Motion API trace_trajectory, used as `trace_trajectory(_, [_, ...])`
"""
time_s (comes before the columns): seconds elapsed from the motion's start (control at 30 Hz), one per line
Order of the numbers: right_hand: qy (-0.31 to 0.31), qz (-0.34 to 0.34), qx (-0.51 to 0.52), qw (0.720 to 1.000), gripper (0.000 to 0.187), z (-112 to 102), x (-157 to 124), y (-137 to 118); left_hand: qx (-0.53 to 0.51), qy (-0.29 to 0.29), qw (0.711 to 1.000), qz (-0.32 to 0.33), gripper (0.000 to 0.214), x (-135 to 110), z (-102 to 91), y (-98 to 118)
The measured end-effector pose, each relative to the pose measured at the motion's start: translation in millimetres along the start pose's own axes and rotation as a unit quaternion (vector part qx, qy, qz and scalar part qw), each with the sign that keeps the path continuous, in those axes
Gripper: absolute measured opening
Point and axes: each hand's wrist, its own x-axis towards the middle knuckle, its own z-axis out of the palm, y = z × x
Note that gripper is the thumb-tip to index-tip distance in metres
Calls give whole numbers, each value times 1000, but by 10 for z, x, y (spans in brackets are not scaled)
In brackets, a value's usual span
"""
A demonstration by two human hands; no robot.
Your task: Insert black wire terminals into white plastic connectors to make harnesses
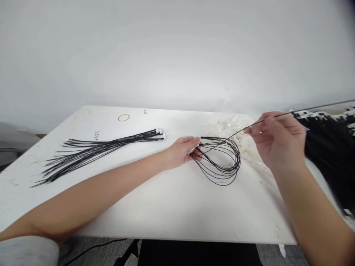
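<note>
My left hand (184, 150) is closed on a white connector (193, 149) above the middle of the table; its fingers partly hide it. From that connector a bundle of thin black wires (234, 162) loops out to the right and curves back. My right hand (280, 138) is raised to the right, thumb and fingers pinching a single black wire (238, 132). That wire runs taut from the connector through my right fingers and on past the right edge of the view.
Left of my hand lies a bundle of black wires with white connectors (111, 146). An orange rubber band (123, 117) is behind it on the white table (177, 214). Clear plastic with small white pieces (235, 127) lies back right. Many black wires (327, 147) are heaped at far right.
</note>
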Motion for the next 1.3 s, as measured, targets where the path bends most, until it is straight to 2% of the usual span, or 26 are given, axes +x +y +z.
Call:
trace_trajectory(0.07, [100, 28, 67, 992, 6, -37, 84, -29, 0, 1, 1000, -1, 23, -4, 4, 3])
trace_trajectory(0.17, [216, 69, 173, 958, 17, -95, 195, -107, -1, 5, 1000, -1, 23, -7, 10, 6])
trace_trajectory(0.23, [247, 100, 211, 940, 19, -135, 239, -160, -2, 5, 1000, -1, 23, -6, 10, 5])
trace_trajectory(0.27, [241, 117, 204, 941, 18, -150, 248, -181, -3, 3, 1000, -1, 23, -5, 8, 4])
trace_trajectory(0.33, [191, 155, 144, 959, 14, -160, 228, -208, -5, -3, 1000, -1, 23, -3, 2, 0])
trace_trajectory(0.4, [107, 192, 48, 974, 11, -126, 157, -216, -6, -9, 1000, 0, 23, -2, -5, -3])
trace_trajectory(0.47, [11, 230, -40, 972, 10, -44, 44, -218, -6, -15, 1000, 2, 23, 1, -10, -7])
trace_trajectory(0.57, [-138, 264, -166, 940, 13, 141, -151, -233, -10, -18, 1000, 7, 23, 7, -13, -15])
trace_trajectory(0.67, [-229, 228, -310, 894, 20, 306, -295, -231, -13, -17, 1000, 9, 22, 13, -12, -21])
trace_trajectory(0.73, [-251, 192, -366, 875, 24, 364, -345, -190, -10, -20, 1000, 10, 23, 15, -14, -23])
trace_trajectory(0.83, [-259, 161, -401, 864, 27, 378, -372, -87, -2, -26, 1000, 14, 23, 15, -22, -24])
trace_trajectory(0.97, [-263, 138, -414, 860, 30, 366, -391, 7, 3, -35, 999, 12, 23, 13, -28, -27])
trace_trajectory(1.3, [-260, 111, -436, 854, 31, 378, -407, 51, 7, -35, 999, 10, 21, 2, -2, -15])
